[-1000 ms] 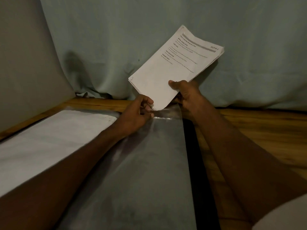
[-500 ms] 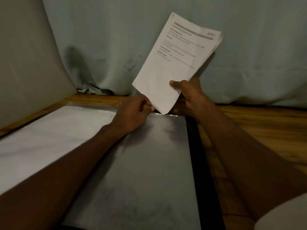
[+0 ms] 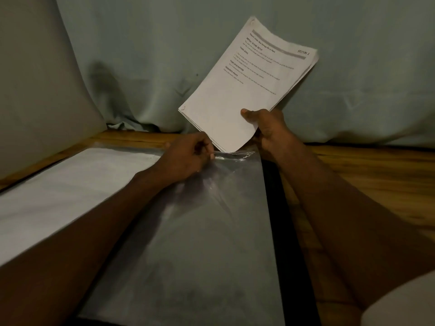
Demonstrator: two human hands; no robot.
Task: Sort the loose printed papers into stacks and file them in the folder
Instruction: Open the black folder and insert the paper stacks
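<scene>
Half a second ago the clear sleeve lay flat on the folder and the stack of papers stood steeper above it; now the sleeve's far edge is lifted and crinkled, and the stack has tilted back and dropped so its lowest corner meets that raised edge.

Nearest the camera, the clear plastic sleeve (image 3: pixel 188 243) covers the open folder (image 3: pixel 280 231), whose dark strip shows along the sleeve's right side. Left of the sleeve lies a flat white sheet (image 3: pixel 70 191) on the folder's other half. At the sleeve's far edge the left hand (image 3: pixel 186 158) pinches the plastic between curled fingers (image 3: pixel 207 149) and thumb, pulling its mouth up. Just right of it, the right hand (image 3: pixel 268 130) grips the stack of papers (image 3: pixel 244 85), thumb on the printed face, remaining fingers hidden behind. The stack leans up and away from the sleeve, its bottom corner touching the sleeve's opening; whether it has entered cannot be told. The wooden worktop (image 3: pixel 364 175) extends right of the folder. Beyond the sleeve hangs a pale curtain (image 3: pixel 153 55).
</scene>
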